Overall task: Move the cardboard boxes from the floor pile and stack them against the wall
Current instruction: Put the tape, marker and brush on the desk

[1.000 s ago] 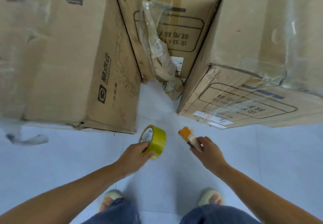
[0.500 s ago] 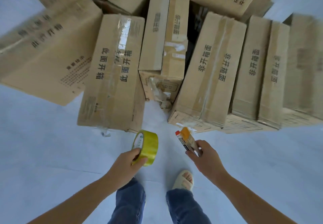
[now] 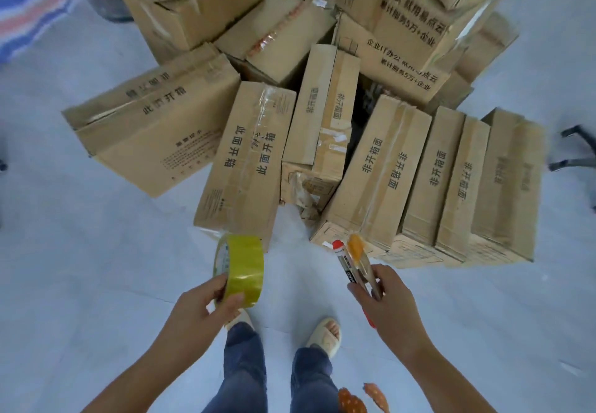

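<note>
A pile of brown cardboard boxes [image 3: 248, 161] with printed black characters fills the floor ahead, several lying side by side and more heaped behind. My left hand [image 3: 196, 309] grips a roll of yellow packing tape [image 3: 242, 270], held just short of the nearest box. My right hand [image 3: 387, 303] holds a box cutter [image 3: 359, 261] with an orange tip together with a red-capped marker, pointing toward the box at the right [image 3: 377, 174]. Both hands hover over bare floor in front of the pile.
Pale grey floor [image 3: 80, 267] lies open at left and right. A striped woven bag [image 3: 38, 0] sits at the top left. A dark chair base [image 3: 577, 148] pokes in at the right edge. My feet in slippers [image 3: 325, 335] stand below the hands.
The view has pulled back and up from the boxes, showing the whole pile. Both hands keep their hold on the tape and the cutter.
</note>
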The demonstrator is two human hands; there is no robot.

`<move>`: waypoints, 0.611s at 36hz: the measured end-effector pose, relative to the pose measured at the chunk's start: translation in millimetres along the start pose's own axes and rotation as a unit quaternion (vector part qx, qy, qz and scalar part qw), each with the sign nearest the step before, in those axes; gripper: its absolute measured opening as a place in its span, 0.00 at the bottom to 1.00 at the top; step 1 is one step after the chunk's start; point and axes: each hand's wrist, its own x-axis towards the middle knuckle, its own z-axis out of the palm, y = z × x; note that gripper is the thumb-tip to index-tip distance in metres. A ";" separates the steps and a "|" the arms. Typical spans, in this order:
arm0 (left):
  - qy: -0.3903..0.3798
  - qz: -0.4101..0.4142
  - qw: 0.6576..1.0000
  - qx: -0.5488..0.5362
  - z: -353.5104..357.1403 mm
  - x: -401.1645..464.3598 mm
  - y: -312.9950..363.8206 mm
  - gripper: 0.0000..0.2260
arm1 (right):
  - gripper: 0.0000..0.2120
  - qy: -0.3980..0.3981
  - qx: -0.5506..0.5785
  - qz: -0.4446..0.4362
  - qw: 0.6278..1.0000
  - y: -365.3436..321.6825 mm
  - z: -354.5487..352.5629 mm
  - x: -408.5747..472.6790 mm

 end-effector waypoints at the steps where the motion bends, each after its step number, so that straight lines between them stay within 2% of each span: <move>1: 0.009 0.001 1.000 0.003 -8.1 -4.0 1.1 0.19 | 0.10 0.005 0.002 -0.004 1.000 -7.1 1.3 -3.4; 3: 0.033 -0.009 0.999 -0.014 -23.8 -10.3 -1.9 0.07 | 0.09 0.007 0.003 -0.015 1.000 -22.8 6.4 -8.0; 7: 0.081 -0.028 0.995 -0.047 -59.6 -18.1 -16.6 0.11 | 0.08 0.002 0.001 -0.044 0.999 -59.7 23.7 -5.9; 11: 0.141 -0.045 0.986 -0.075 -102.0 -28.7 -41.2 0.19 | 0.06 -0.028 -0.019 -0.088 0.996 -109.6 50.8 4.9; 17: 0.237 -0.088 0.962 -0.104 -165.5 -55.6 -91.3 0.14 | 0.08 -0.083 -0.071 -0.178 0.978 -201.5 112.5 19.9; 20: 0.287 -0.105 0.944 -0.124 -188.5 -70.2 -108.7 0.08 | 0.09 -0.122 -0.088 -0.220 0.964 -244.0 143.0 25.3; 22: 0.316 -0.119 0.930 -0.142 -199.9 -77.2 -117.7 0.08 | 0.10 -0.149 -0.109 -0.250 0.951 -270.8 160.6 27.1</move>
